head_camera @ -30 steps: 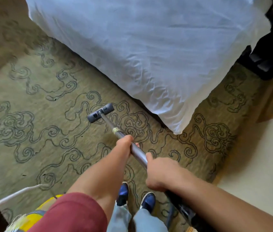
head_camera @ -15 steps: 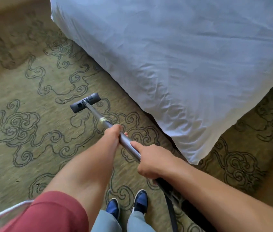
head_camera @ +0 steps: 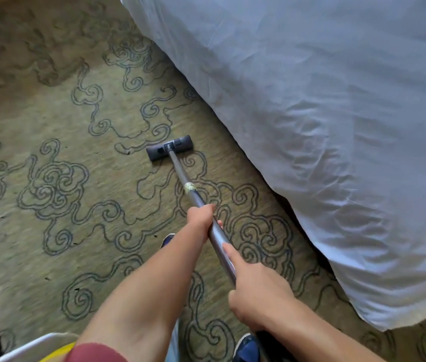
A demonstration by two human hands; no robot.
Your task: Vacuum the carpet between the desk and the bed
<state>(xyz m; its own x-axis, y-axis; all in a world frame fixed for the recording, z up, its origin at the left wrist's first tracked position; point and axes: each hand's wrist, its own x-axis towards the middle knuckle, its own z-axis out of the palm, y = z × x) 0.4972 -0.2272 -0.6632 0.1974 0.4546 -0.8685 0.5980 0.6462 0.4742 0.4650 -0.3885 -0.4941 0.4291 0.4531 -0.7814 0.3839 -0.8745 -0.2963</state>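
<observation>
Vacuuming looks mid-job: both hands, left hand [head_camera: 201, 218] and right hand [head_camera: 256, 291], clamp the wand [head_camera: 180, 176], floor head [head_camera: 169, 151] at 12 o'clock on the carpet [head_camera: 50, 231] just beside the bed [head_camera: 337, 126], dark specks at 9 o'clock left.

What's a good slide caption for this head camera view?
Both hands, left ahead of right, grip the vacuum wand, its floor head on patterned carpet beside the bed.

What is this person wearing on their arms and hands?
Nothing covers the hands: the left hand and the right hand are bare, with no gloves, rings or watch in view. Both forearms are bare too. A dark red sleeve shows on the left arm at the bottom edge; on the right arm no sleeve shows inside the picture.
</observation>
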